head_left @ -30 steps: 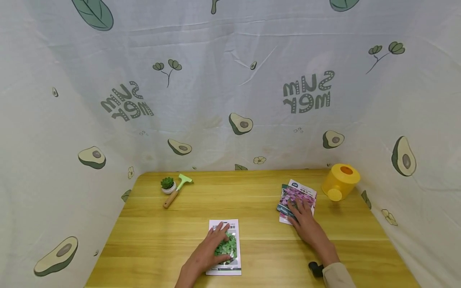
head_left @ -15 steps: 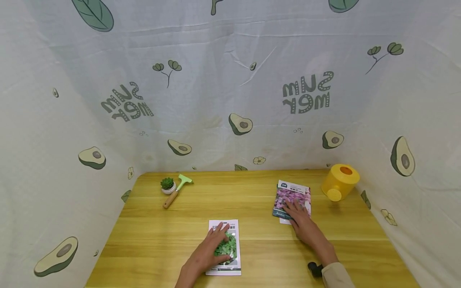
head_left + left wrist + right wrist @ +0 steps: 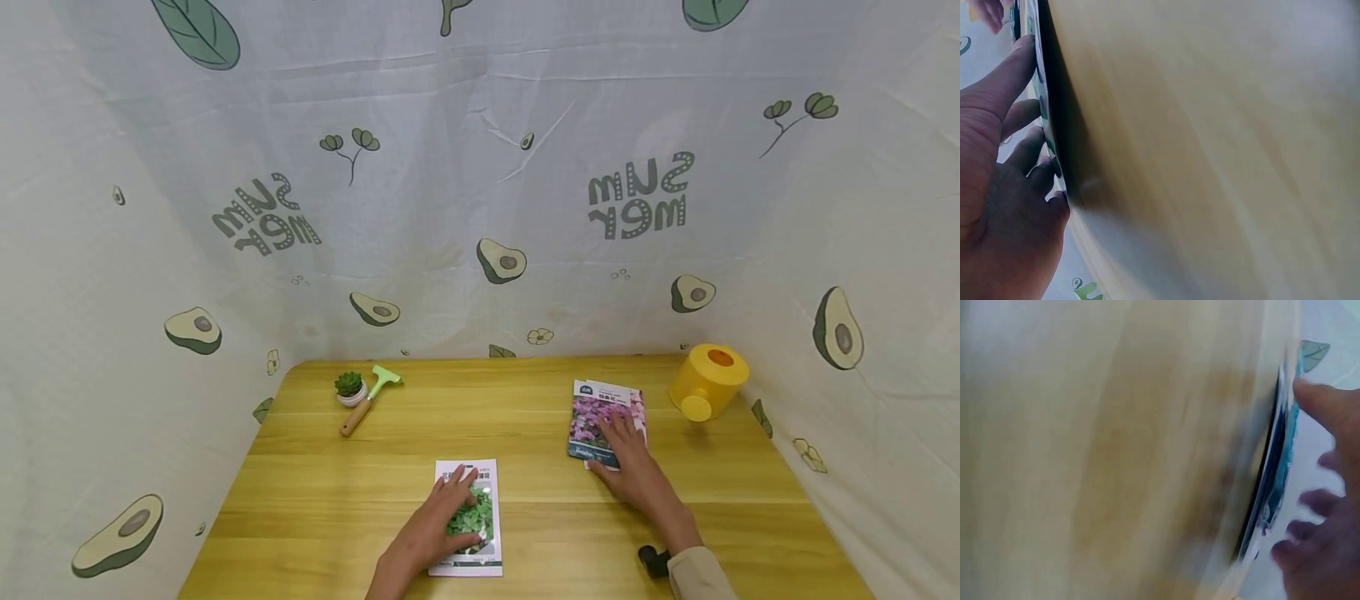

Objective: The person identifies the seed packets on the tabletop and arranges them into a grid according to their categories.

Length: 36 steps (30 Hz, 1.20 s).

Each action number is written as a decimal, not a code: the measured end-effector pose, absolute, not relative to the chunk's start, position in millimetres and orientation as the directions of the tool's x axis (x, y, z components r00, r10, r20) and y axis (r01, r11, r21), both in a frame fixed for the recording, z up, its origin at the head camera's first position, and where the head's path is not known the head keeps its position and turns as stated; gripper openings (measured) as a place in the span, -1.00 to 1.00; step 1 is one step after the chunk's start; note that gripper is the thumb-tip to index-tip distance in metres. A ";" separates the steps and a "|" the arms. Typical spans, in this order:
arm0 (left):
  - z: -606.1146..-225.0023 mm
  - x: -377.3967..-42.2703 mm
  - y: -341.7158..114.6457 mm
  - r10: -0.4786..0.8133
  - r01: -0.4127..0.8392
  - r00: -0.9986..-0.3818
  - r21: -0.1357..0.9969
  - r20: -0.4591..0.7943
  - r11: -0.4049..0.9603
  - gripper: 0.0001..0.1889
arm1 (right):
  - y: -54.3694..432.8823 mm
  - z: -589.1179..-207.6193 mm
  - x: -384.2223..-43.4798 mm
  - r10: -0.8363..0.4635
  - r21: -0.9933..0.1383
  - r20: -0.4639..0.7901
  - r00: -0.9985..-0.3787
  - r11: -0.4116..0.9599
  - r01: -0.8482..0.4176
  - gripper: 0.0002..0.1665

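My left hand (image 3: 433, 527) rests with spread fingers on a white seed packet (image 3: 483, 510) printed with green leaves, lying near the table's front. In the left wrist view its fingertips touch the packet's face, and the packet shows nearly edge-on. Farther right, my right hand (image 3: 641, 475) lies over a small stack of seed packets. The top packet (image 3: 588, 421) has purple flowers and a teal lower band; a pinkish packet (image 3: 638, 407) sticks out under its right side. The right wrist view shows the stack edge-on, with the thumb on it and the other fingers extended. How many packets are stacked is hidden.
A yellow watering can (image 3: 708, 383) stands at the table's back right corner. At the back left are a small potted succulent (image 3: 349, 387) and a green-headed tool (image 3: 367, 404) with a wooden handle. A patterned cloth (image 3: 450, 200) hangs behind the wooden table (image 3: 300, 500).
The stack has shifted slightly left under my right hand, and its top packet has turned to sit straighter over those beneath. My left hand and the leaf-printed packet stay in place.
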<state>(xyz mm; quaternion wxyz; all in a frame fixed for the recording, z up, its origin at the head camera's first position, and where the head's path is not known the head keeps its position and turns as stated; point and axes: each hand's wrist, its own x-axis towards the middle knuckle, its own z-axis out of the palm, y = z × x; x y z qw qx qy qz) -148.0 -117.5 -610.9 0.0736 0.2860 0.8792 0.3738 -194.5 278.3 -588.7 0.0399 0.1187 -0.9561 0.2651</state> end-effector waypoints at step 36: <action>-600.9 -145.7 -115.4 0.555 0.430 -0.829 0.706 0.063 0.562 -0.15 | 269.0 -585.5 -189.0 -0.316 -0.360 0.247 -0.916 0.848 -0.390 -0.47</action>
